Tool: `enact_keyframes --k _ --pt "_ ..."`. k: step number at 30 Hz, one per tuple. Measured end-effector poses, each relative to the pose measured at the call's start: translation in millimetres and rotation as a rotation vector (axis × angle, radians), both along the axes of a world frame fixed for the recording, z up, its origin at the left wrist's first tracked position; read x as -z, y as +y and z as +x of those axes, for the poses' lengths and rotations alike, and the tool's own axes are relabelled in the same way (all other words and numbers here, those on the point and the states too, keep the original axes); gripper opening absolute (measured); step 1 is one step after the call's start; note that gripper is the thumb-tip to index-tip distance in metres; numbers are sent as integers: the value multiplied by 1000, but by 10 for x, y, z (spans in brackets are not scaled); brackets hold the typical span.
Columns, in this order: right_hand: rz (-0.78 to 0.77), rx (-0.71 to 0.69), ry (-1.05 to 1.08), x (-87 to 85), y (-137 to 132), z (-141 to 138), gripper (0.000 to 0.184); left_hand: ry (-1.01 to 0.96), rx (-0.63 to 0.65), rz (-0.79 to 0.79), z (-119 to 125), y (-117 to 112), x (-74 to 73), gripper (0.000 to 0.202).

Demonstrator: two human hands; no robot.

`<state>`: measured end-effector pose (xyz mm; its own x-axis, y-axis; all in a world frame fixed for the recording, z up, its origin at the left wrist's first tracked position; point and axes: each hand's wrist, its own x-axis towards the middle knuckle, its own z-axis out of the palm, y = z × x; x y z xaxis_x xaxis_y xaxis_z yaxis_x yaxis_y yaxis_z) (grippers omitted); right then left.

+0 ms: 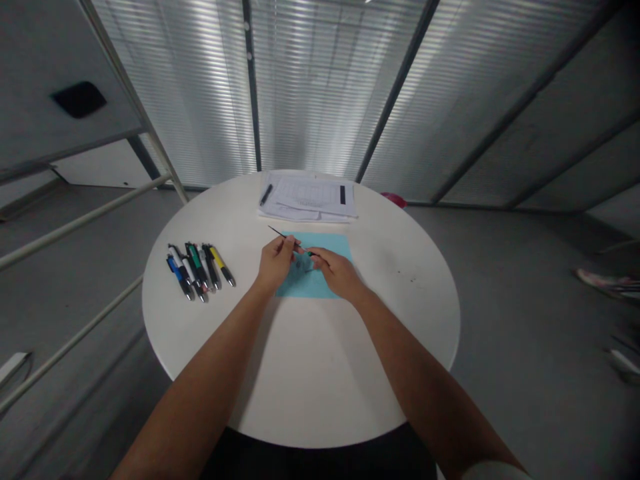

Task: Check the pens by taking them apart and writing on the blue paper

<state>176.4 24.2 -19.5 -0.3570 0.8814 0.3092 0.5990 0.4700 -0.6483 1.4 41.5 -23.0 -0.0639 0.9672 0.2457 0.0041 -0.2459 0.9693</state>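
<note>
Sheet (310, 289), light blue and four-sided, lies flat near the middle of a round white table (320, 373), and both of the person's hands work just above it. The left hand (275, 264) has its thumb and fingertips pinched on a thin dark stick (277, 231), which slants up and away past the far left corner of the sheet. The right hand (339, 272) has its thumb and fingers curled in around a small dark green piece (311, 253), mostly hidden by them. The two hands nearly meet; whether the stick touches the green piece, I cannot tell. Small dark shapes show on the sheet under the fingers, too blurred to make out.

To the left of the left hand, well apart from it, lies a loose group of pens (197, 263), with blue, green, white and yellow bodies, some lying over others. Beyond the sheet, near the table's far edge, sits a stack of printed papers (305, 193) with a black pen (266, 195) on its left side. Behind the table stand windows with blinds (305, 100).
</note>
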Motion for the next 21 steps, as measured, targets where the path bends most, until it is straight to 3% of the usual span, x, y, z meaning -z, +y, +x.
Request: enact_keyframes --k 10,15,21 --pt "8 -12 45 -3 11 -13 35 112 92 -40 6 -59 -50 39" --pt "37 25 58 -11 3 -23 33 185 120 38 14 -60 -5 36" --pt "83 178 171 -19 11 -31 32 611 83 202 -4 -76 20 27"
